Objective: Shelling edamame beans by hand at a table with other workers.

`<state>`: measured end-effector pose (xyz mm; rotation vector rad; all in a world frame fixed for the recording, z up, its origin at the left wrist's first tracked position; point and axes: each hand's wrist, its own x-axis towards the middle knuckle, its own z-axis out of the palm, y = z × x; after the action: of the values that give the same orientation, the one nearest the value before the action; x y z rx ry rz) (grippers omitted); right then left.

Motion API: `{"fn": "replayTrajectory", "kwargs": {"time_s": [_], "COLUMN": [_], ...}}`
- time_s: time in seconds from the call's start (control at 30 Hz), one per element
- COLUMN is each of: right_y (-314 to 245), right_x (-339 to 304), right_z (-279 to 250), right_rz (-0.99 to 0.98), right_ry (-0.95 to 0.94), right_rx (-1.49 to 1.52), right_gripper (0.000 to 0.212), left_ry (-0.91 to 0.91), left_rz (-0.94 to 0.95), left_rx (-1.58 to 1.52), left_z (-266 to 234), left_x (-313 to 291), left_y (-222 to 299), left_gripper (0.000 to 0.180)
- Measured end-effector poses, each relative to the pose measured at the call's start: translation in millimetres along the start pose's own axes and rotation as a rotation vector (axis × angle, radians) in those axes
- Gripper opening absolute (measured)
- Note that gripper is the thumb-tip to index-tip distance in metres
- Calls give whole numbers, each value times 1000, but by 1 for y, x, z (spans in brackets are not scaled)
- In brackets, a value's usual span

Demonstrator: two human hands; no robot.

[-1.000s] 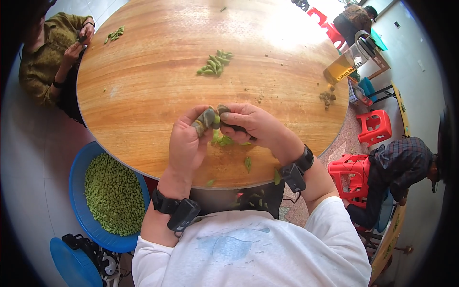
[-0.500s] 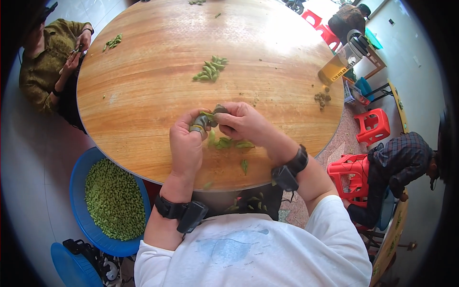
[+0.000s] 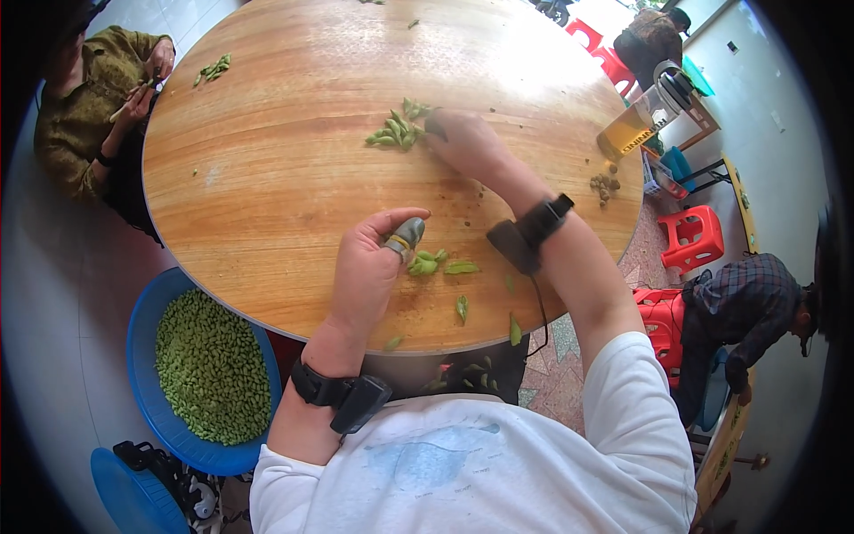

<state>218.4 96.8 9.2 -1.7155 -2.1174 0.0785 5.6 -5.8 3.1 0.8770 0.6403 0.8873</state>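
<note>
On the round wooden table, a small pile of green soybean pods [image 3: 390, 133] lies ahead of me. My right hand [image 3: 467, 142] reaches to the right edge of this pile, a dark cover on one digit touching the pods. Its fingertips are partly hidden, so I cannot see whether a pod is pinched. Closer to me, my left hand [image 3: 369, 262] hovers over the table, thumb and forefinger apart and nothing visible between them. A grey finger guard [image 3: 406, 236] with a yellow band covers one of its digits. Several loose pods [image 3: 427, 262] lie just right of it.
At lower left, a blue basin [image 3: 142, 374] holds many shelled green beans. A jug of amber liquid [image 3: 625, 133] and small brown bits [image 3: 605, 187] are at the table's right. One person [image 3: 98, 116] sits at left; another [image 3: 747, 303] bends at right near red stools [image 3: 692, 238].
My hands have parted. The right has moved forward from the left hand to the pod pile; the left has opened. Another green piece now lies near the table's front edge.
</note>
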Motion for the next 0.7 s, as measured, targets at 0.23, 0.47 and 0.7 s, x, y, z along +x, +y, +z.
{"fn": "replayTrajectory", "kwargs": {"time_s": [0.23,0.47,0.7], "right_y": [-60,-82,-79], "right_x": [-72,-93,-94], "right_z": [-37,-42,-34], "right_rz": [491,419,423], "right_ry": [-375,-522,-564], "right_rx": [1340,1432,1399], "right_gripper": [17,24,21], "left_ry": [58,143,241], "left_rz": [72,143,154], "left_rx": [-294,-271,-56], "left_z": [-5,-9,-4], "left_x": [6,6,5], "left_y": [-1,-2,1], "left_gripper": [32,20,17]}}
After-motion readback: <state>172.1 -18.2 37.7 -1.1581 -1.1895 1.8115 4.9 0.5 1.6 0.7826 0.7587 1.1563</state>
